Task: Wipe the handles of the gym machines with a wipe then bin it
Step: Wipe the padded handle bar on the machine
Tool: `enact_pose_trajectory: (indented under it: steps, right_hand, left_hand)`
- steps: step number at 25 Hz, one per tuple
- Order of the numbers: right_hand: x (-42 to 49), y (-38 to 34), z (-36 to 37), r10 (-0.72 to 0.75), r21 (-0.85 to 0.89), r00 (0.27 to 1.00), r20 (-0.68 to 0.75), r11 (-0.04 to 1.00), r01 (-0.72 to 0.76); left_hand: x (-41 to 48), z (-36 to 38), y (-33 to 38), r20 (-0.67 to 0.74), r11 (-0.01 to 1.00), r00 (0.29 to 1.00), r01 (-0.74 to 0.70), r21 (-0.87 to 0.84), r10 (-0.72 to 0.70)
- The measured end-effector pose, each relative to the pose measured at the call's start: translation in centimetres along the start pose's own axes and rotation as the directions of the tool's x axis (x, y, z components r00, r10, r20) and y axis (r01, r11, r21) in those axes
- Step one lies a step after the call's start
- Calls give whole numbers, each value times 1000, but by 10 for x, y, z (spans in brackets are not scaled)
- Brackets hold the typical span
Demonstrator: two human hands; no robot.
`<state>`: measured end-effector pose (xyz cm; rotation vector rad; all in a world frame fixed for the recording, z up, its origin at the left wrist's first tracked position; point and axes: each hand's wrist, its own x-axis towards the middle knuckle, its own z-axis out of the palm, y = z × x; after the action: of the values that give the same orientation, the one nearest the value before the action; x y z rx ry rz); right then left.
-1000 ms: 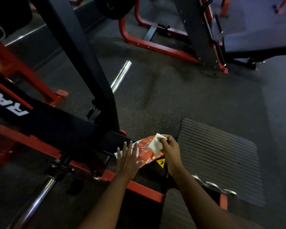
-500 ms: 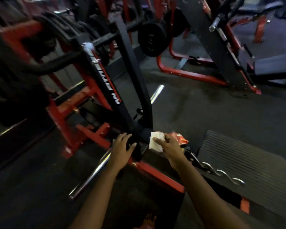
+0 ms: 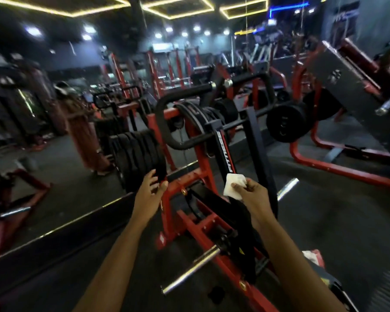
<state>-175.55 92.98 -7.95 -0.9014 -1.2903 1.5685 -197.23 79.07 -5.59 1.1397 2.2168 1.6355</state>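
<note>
My right hand (image 3: 253, 195) pinches the white wipe (image 3: 233, 185) between thumb and curled fingers, holding it up in front of the lower end of the black arm (image 3: 225, 152) lettered FITNESS. I cannot tell whether the wipe touches it. My left hand (image 3: 149, 190) is held up loosely, fingers nearly straight and holding nothing, just before the stack of plates (image 3: 136, 155). Whether it touches them is unclear. The black handle (image 3: 164, 113) curves well above both hands on the red frame (image 3: 190, 176). A chrome bar (image 3: 190, 273) juts out below my arms. The red wipe pack (image 3: 312, 257) lies low on my right.
</note>
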Motion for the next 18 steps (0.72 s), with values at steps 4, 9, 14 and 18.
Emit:
enact_pose_trajectory:
  steps: [4,9,14,18]
  right_hand:
    - [31,-11,28,-136,-96,991,2,986,135]
    - [75,-30,90,-206,-106,978,-18,973,203]
    - [118,-33,112,-272,-207,929,-250,953,223]
    - [141,-27,122,-358,-367,884,-299,899,240]
  left_hand:
    - [69,1,9,-79,983,986,141,-115,-150]
    - [151,26,9,15,938,969,243,-246,-247]
    - [189,53,3,181,779,952,307,-546,-248]
    - [193,60,-5,115,788,975,219,-576,-187]
